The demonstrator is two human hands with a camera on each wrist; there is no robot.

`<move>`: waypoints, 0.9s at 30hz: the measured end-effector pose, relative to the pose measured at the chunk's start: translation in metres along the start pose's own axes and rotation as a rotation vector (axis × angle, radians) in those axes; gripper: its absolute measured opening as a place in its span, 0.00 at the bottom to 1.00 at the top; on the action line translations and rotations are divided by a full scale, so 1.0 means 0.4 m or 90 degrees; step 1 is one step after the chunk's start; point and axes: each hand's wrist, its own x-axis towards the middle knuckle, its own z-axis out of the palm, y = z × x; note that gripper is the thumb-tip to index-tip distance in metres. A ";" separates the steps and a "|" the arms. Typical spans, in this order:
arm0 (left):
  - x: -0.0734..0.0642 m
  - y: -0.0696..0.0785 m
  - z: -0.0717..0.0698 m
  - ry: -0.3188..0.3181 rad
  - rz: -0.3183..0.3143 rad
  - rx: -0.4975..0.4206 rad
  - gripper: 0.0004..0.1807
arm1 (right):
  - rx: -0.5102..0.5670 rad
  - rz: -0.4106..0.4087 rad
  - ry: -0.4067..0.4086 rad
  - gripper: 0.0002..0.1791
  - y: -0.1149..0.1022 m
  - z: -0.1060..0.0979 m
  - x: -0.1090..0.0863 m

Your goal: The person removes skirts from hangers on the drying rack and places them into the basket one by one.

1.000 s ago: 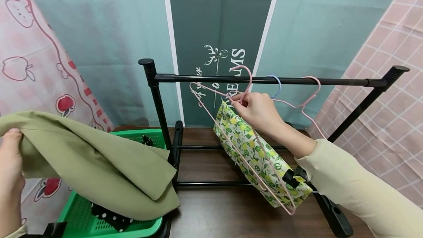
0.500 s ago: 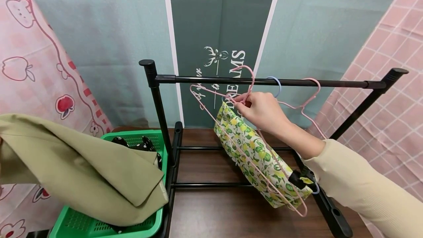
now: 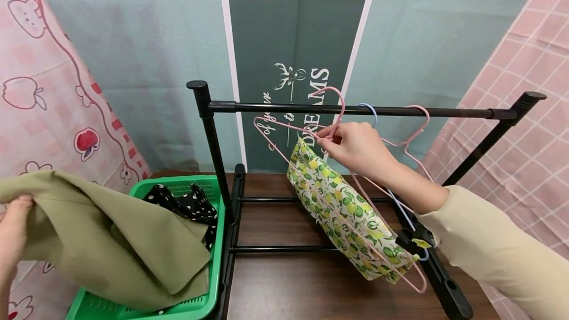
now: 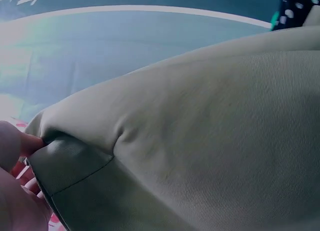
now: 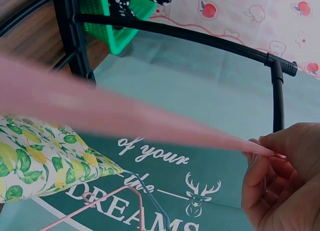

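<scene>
In the head view my left hand point(image 3: 14, 231) grips one end of an olive-green garment point(image 3: 115, 241) at the left edge. The garment drapes over the green basket; its waist end lies folded by my fingers in the left wrist view. My right hand point(image 3: 357, 147) pinches a pink hanger point(image 3: 340, 117) just below its hook, which curves over the black rail point(image 3: 275, 107). No garment is on that hanger. Behind it hangs a lemon-print cloth point(image 3: 342, 206) with a blue hanger point(image 5: 155, 203) showing at its corner.
Another pink hanger point(image 3: 420, 135) hangs farther right on the rail. A green basket point(image 3: 218, 280) with black polka-dot cloth point(image 3: 182, 204) stands left of the rack's upright point(image 3: 215, 157). Curtains surround the rack, and lower black bars point(image 3: 284, 249) cross near the floor.
The olive-green garment has shifted left and down, uncovering more polka-dot cloth. My right hand has moved slightly right with the pink hanger, whose lower end has swung right.
</scene>
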 end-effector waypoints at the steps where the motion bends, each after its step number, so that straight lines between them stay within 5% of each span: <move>1: 0.020 -0.043 -0.001 0.007 -0.002 -0.003 0.11 | -0.004 0.000 -0.003 0.11 0.000 -0.003 -0.001; 4: 0.014 -0.068 0.013 0.034 0.028 -0.033 0.15 | -0.011 0.001 -0.012 0.11 0.000 -0.010 -0.005; 8: -0.131 0.127 0.049 0.035 0.045 -0.049 0.18 | -0.016 -0.004 -0.016 0.10 0.004 -0.020 -0.011; 11: -0.191 0.202 0.063 0.025 0.048 -0.029 0.23 | -0.020 -0.009 -0.017 0.11 0.008 -0.028 -0.015; 14: -0.210 0.213 0.072 0.019 0.068 0.037 0.28 | -0.018 -0.014 -0.020 0.11 0.011 -0.036 -0.019; 20: -0.230 0.200 0.082 -0.048 0.140 0.259 0.33 | -0.011 -0.031 -0.024 0.11 0.014 -0.051 -0.028; 27: -0.256 0.168 0.106 -0.178 0.312 0.285 0.27 | -0.022 -0.062 -0.023 0.19 0.018 -0.065 -0.043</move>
